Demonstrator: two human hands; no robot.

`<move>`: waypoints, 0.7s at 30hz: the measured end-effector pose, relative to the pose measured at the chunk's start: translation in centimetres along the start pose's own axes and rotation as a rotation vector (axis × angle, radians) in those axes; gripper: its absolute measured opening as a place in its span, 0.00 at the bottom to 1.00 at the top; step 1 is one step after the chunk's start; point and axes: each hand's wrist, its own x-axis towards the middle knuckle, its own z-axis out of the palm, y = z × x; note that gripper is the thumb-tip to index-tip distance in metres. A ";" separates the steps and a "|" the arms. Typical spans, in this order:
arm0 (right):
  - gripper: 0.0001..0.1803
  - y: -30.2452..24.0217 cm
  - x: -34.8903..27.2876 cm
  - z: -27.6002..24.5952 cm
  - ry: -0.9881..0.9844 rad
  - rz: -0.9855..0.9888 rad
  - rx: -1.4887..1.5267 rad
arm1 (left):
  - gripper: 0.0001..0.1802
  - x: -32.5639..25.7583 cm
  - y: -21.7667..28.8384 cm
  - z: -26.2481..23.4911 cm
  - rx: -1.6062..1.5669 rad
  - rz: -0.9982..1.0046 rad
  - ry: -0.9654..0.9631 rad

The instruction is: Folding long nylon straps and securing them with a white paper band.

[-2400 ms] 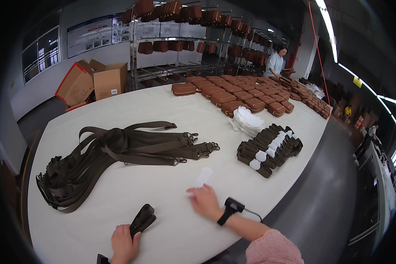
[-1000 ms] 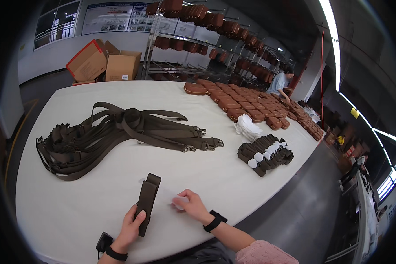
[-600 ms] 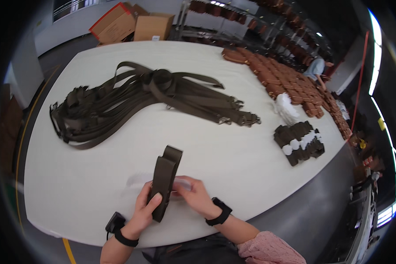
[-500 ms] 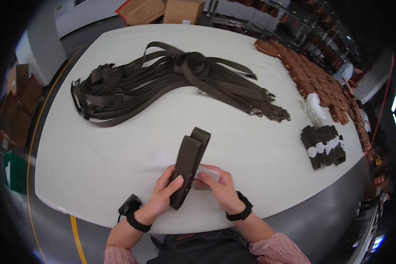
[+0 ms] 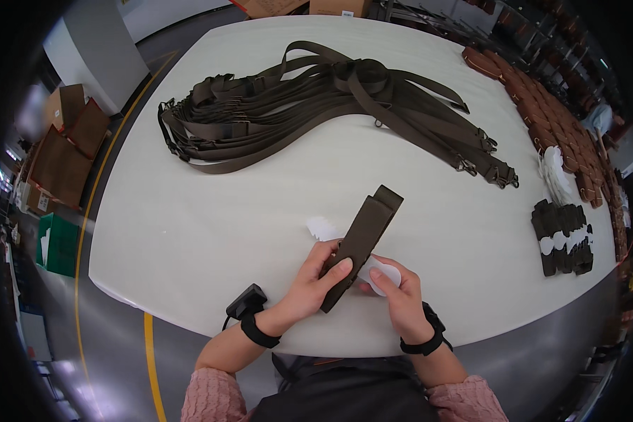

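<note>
A dark brown webbing strap [image 5: 364, 243], folded into a flat, long bundle, is gripped in my left hand [image 5: 315, 280], thumb across its front. It leans to the right above the near part of the table. My right hand [image 5: 403, 299] pinches a white rounded paper tag [image 5: 385, 274] between thumb and fingers, right beside the strap. Part of the tag behind the strap is hidden. Just beyond my left hand lie some loose white tags [image 5: 322, 228] on the white table [image 5: 211, 232].
A heap of dark straps with metal clasps [image 5: 281, 105] spreads across the far table. At the right lie folded strap bundles with white tags [image 5: 564, 239], a white pile [image 5: 554, 174] and rows of brown leather goods [image 5: 541, 119]. A small black device [image 5: 246, 301] sits near the front edge.
The whole view has shifted, so the table and its contents appear farther right. The strap leans more to the right, and more of the white tag shows in my right hand.
</note>
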 end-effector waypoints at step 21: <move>0.23 -0.6 -1.9 2.1 0.246 -0.185 -0.193 | 0.24 -1.1 -0.2 1.4 0.066 0.141 -0.062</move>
